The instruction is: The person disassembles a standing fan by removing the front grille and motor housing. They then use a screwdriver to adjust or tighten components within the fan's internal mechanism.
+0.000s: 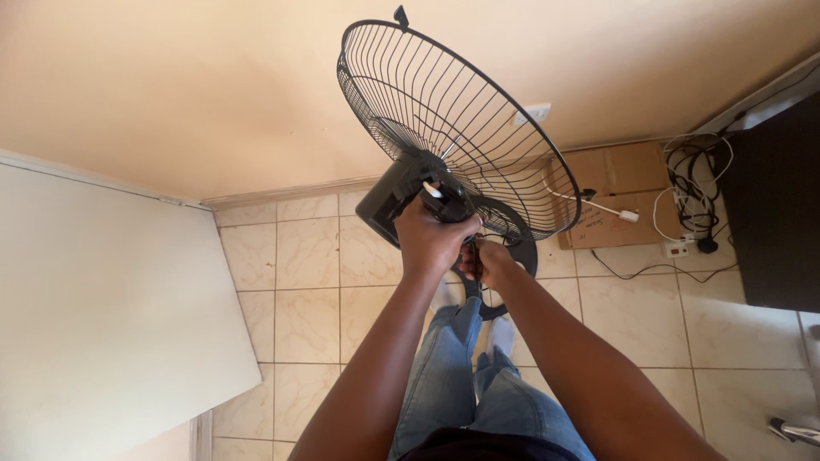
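From the head camera, the left hand (431, 237) wraps tightly around the black motor housing (395, 198) of a standing fan, just behind its wire guard (444, 111), which tilts up toward the beige wall (171, 77). The right hand (485, 260) sits just below and beside it, fingers curled closed around the fan's neck; what exactly they pinch is hidden. The round black base (519, 249) rests on the tiled floor (307, 282). A flattened cardboard box (611, 192) and tangled cables (696, 192) lie near the wall.
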